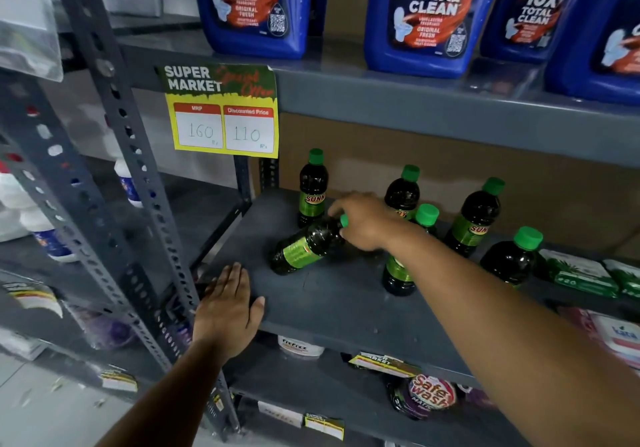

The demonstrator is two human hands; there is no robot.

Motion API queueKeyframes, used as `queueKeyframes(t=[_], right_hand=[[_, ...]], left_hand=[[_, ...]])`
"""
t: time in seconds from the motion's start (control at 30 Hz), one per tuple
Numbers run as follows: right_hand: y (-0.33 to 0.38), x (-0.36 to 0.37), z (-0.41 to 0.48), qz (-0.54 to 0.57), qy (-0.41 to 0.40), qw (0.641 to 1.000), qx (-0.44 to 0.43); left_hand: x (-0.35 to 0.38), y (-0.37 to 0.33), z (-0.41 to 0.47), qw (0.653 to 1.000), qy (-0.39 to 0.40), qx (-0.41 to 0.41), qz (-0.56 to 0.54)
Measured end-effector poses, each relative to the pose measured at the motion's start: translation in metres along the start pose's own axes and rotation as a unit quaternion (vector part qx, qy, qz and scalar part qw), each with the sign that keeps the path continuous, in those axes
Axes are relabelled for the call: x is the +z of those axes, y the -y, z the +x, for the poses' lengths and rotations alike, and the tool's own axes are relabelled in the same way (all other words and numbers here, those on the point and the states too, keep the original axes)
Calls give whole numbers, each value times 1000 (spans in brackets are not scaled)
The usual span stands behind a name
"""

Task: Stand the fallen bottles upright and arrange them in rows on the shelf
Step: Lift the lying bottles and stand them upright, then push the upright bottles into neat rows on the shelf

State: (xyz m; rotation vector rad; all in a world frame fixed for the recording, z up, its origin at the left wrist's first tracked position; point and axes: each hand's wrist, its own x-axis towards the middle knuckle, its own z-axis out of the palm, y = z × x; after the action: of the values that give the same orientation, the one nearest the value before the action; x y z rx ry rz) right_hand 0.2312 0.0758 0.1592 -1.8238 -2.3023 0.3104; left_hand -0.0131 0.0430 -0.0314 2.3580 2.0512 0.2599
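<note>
Now right hand [363, 223] grips the fallen bottle [306, 247] among upright bottles [312, 190]; left hand [227, 302] lies flat.

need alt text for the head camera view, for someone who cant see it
A person's right hand grips the cap end of a fallen dark bottle on a grey metal shelf, while the left hand rests flat on its front edge. Five matching green-capped bottles stand upright behind, below blue toilet cleaner jugs.
</note>
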Motion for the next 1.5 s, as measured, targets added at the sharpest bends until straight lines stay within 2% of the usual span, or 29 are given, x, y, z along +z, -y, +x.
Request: queueKeyframes(t=[0.1,0.3,0.4,0.47,0.53,0.67,0.8,0.9,1.03,1.13,1.3,1.37,1.43,1.5], right_hand=[[13,-9,14,45,-25,999,-11],[33,13,28,68,-98,992,-30],[17,26,22,249,-15,968,-22],[2,40,16,322,35,946,-5],[-8,57,13,338,34,940,12],[-17,89,14,352,-22,935,43],[-31,124,18,301,5,952,52],[-40,137,20,309,-19,948,70],[-37,137,16,311,-8,949,53],[-26,140,-5,342,-108,930,81],[-41,157,-98,369,-344,858,95],[-70,154,-133,341,-457,808,149],[-112,145,-149,263,-541,758,252],[-159,137,-151,228,-538,738,338]], left_hand=[[0,0,0,1000,4,-4,4],[0,-1,-1,1000,6,-8,0],[0,-1,-1,1000,3,-6,-8],[1,-1,-2,1000,6,-6,-10],[0,-2,-2,1000,6,-4,-10],[1,0,-2,1000,-10,3,-3],[1,1,-2,1000,-6,4,-5],[1,1,-1,1000,-2,4,-4],[0,2,-1,1000,-2,5,-7],[-1,1,-1,1000,-4,7,-13],[-3,-1,-1,1000,17,-5,-9],[-7,-6,3,999,29,-16,-7],[-12,-12,10,999,37,-15,13],[-14,-17,16,998,46,2,39]])
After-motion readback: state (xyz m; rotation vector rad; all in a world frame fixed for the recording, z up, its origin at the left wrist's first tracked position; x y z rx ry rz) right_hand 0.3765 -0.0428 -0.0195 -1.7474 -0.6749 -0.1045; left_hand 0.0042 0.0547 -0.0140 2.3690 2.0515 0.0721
